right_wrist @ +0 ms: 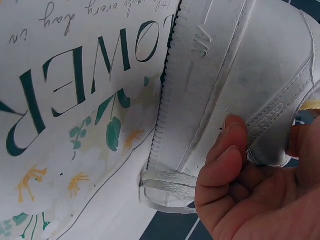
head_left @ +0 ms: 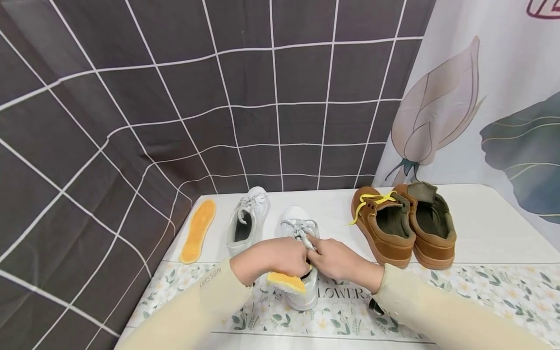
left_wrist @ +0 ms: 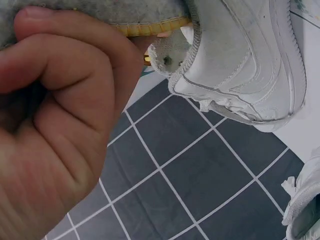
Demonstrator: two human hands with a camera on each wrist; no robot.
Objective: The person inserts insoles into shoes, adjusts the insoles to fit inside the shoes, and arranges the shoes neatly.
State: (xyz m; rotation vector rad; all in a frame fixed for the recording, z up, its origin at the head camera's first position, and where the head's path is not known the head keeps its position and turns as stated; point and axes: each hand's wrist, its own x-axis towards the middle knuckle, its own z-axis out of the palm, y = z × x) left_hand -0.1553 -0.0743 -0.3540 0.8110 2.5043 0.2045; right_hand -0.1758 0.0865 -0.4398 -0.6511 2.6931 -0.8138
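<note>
A white sneaker (head_left: 305, 299) with laces stands mid-table, its toe pointing away from me. My left hand (head_left: 284, 255) grips a yellow fuzzy insole (head_left: 285, 282) whose heel end sticks out over the shoe's opening. In the left wrist view, the thumb and curled fingers (left_wrist: 75, 55) pinch the insole's grey underside and yellow edge (left_wrist: 150, 27); its front part is hidden inside the shoe. My right hand (head_left: 339, 257) holds the sneaker's side near the collar and tongue. The right wrist view shows its fingertips (right_wrist: 234, 127) against the sneaker's white side (right_wrist: 255, 65).
Left of the held sneaker stands a second white sneaker (head_left: 250, 216), with another yellow insole (head_left: 199, 231) lying flat beyond it. A brown shoe with yellow laces (head_left: 382, 233) and its mate (head_left: 435, 233) stand at the right. A small black object (head_left: 375, 307) lies partly under the right sleeve.
</note>
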